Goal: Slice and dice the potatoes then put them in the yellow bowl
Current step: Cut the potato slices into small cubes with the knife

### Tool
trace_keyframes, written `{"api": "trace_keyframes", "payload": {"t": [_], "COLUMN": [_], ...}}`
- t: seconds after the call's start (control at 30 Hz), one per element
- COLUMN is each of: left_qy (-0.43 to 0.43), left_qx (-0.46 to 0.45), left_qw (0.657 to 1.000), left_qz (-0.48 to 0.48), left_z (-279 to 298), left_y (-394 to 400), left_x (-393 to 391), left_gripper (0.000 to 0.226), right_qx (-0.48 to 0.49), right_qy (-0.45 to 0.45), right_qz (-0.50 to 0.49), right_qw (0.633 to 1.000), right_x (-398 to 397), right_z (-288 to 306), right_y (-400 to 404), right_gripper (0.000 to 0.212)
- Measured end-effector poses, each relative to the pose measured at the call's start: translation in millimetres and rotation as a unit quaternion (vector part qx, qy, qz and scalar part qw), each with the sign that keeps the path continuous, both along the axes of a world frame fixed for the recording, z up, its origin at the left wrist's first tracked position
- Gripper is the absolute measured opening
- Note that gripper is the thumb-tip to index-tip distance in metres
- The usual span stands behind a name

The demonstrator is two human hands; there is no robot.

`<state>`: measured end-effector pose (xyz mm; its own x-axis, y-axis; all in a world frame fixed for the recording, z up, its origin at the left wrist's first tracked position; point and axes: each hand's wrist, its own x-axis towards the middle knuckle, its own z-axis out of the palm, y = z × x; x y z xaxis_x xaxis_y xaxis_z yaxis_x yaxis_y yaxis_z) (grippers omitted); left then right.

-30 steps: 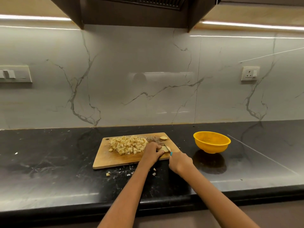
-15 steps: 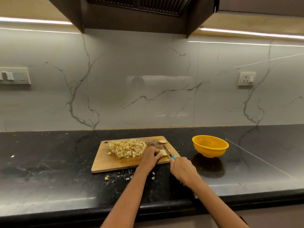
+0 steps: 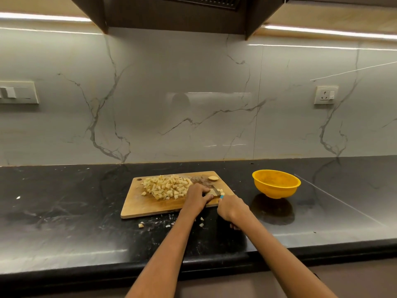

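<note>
A wooden cutting board [image 3: 137, 206] lies on the black counter. A heap of diced potato [image 3: 166, 187] covers its far middle, and one round potato slice [image 3: 213, 178] sits at its far right corner. My left hand [image 3: 196, 197] holds a small potato piece [image 3: 211, 192] down at the board's right end. My right hand [image 3: 231, 209] grips a knife with a blue handle [image 3: 221, 197]; the blade rests against that piece. The yellow bowl [image 3: 276, 184] stands empty to the right of the board.
A few stray potato cubes [image 3: 140, 225] lie on the counter [image 3: 64, 211] in front of the board. The counter's front edge runs just below my forearms. A marble backsplash rises behind, with a socket [image 3: 325, 95] at the right and a switch plate [image 3: 18, 92] at the left.
The view has shifted slightly. Both hands stay at the board's right end, and a few small cut bits now lie beside the knife blade.
</note>
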<state>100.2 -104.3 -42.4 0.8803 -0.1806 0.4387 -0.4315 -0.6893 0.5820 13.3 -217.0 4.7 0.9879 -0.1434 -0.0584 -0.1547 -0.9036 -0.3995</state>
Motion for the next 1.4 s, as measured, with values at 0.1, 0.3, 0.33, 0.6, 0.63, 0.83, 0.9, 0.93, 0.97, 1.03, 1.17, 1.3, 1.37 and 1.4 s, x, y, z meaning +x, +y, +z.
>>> {"api": "trace_keyframes", "payload": {"t": [0.1, 0.3, 0.33, 0.6, 0.63, 0.83, 0.9, 0.93, 0.97, 1.03, 1.17, 1.3, 1.37, 1.4], "left_qy": [-0.015, -0.006, -0.010, 0.011, 0.009, 0.001, -0.003, -0.004, -0.005, -0.007, -0.010, -0.021, -0.027, -0.028], "left_qx": [-0.004, -0.012, -0.022, -0.027, -0.028, -0.032, -0.031, -0.033, -0.033, -0.031, -0.022, -0.027, -0.027, -0.029], "left_qw": [1.000, 1.000, 1.000, 0.999, 0.999, 0.999, 0.999, 0.999, 0.999, 0.999, 0.999, 0.999, 0.999, 0.999], "left_qz": [-0.003, 0.006, 0.013, 0.026, 0.026, 0.031, 0.032, 0.032, 0.031, 0.033, 0.022, 0.006, 0.010, 0.012], "left_z": [3.1, 0.8, 0.1, 2.7, 3.1, 3.1, 3.2, 3.1, 2.6, 2.5, 5.9, 8.3, 8.0, 6.8], "left_y": [-1.2, -1.0, -0.9, 2.7, 2.7, 3.7, 3.5, 3.3, 3.1, 2.8, 4.0, 4.8, 4.1, 3.6], "left_x": [-7.2, -10.8, -10.0, -9.7, -9.8, -12.4, -11.8, -11.5, -11.1, -11.2, -10.0, -13.3, -14.8, -15.3], "left_gripper": [0.031, 0.013, 0.014, 0.036, 0.034, 0.030, 0.030, 0.031, 0.031, 0.032, 0.031, 0.025, 0.026, 0.027], "right_qx": [-0.024, -0.161, -0.180, -0.020, 0.002, 0.028, 0.027, 0.026, 0.024, 0.023, 0.017, 0.029, -0.008, -0.033], "right_qy": [0.000, -0.035, -0.046, -0.088, -0.081, -0.054, -0.049, -0.045, -0.042, -0.033, 0.011, 0.088, 0.066, 0.043], "right_qz": [0.023, 0.042, 0.048, -0.026, -0.023, -0.016, -0.013, -0.010, -0.008, -0.006, 0.013, 0.024, 0.048, 0.056], "right_qw": [0.999, 0.985, 0.981, 0.996, 0.996, 0.998, 0.998, 0.999, 0.999, 0.999, 1.000, 0.995, 0.997, 0.997], "right_x": [6.1, -10.8, -15.5, -20.1, -16.4, -9.1, -9.1, -9.5, -9.4, -11.2, -2.0, 15.6, 15.1, 11.7], "right_z": [2.5, -12.6, -14.1, -22.0, -21.6, -16.4, -15.1, -14.1, -14.6, -13.3, -4.0, 5.7, 3.7, 1.2], "right_y": [8.0, 5.0, 2.3, -15.6, -13.2, -1.8, -1.6, -1.1, -1.1, -0.8, 2.1, 6.7, 7.1, 6.3], "right_gripper": [0.020, 0.031, 0.030, 0.044, 0.045, 0.045, 0.044, 0.043, 0.043, 0.039, 0.034, 0.035, 0.034, 0.034]}}
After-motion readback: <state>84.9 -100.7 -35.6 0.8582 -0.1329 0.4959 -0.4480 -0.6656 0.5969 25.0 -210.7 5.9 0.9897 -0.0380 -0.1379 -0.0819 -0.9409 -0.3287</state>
